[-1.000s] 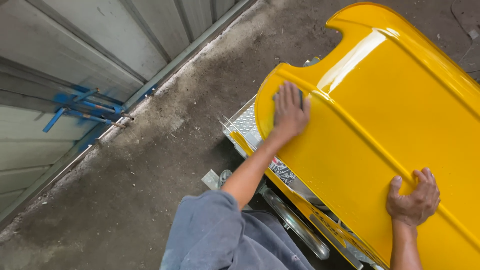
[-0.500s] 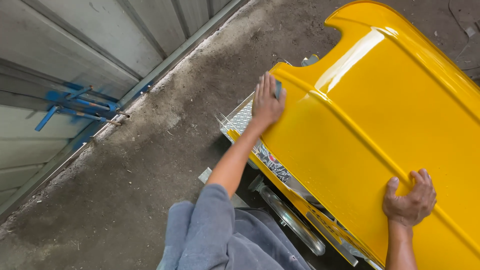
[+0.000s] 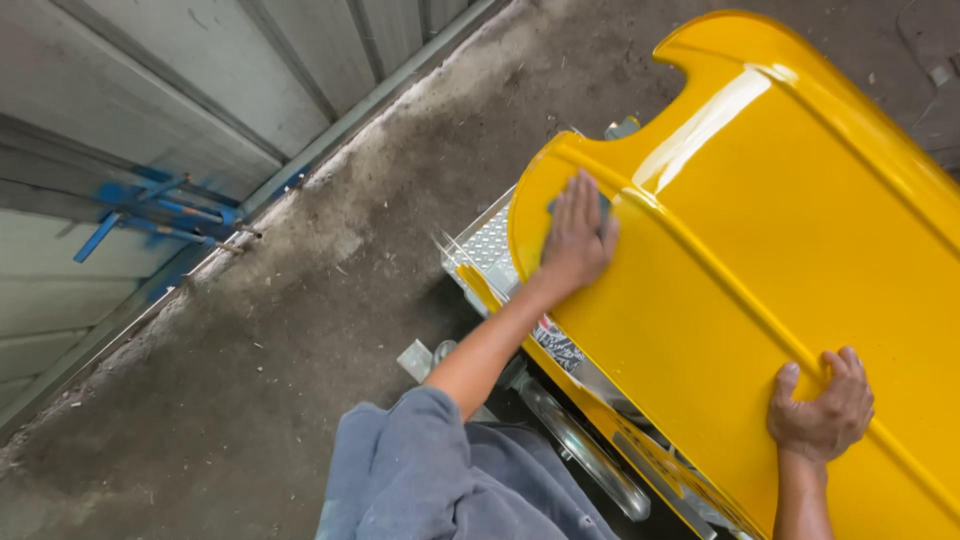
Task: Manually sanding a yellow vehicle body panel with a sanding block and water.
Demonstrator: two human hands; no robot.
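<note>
Left hand (image 3: 577,240) lies flat, fingers spread, pressing a small dark pad (image 3: 600,205) against the glossy yellow panel (image 3: 760,260); only the pad's edge shows under the fingertips, at about 1 o'clock from the palm. Right hand (image 3: 822,410) rests on the same panel near its lower edge, fingers curled and loosely bent onto the paint, gripping nothing separate. The two hands are well apart, the right at roughly 4 o'clock from the left.

The yellow panel fills the right half of the view, curved, with raised ribs running diagonally and a bright glare stripe at about 1 o'clock from the left hand. A notch cuts into its top edge at 12 o'clock.

Under the panel's left edge, at 8 o'clock from the left hand, sits a silver tread-plate step (image 3: 487,250). Below it, a chrome tube (image 3: 580,450) at about 6 o'clock. Grey-blue sleeve (image 3: 420,470) at bottom centre.

Dirty concrete floor (image 3: 300,330) spreads to 9 o'clock. Corrugated metal wall (image 3: 150,100) at 10 o'clock, with blue paint overspray (image 3: 150,210) on it.
</note>
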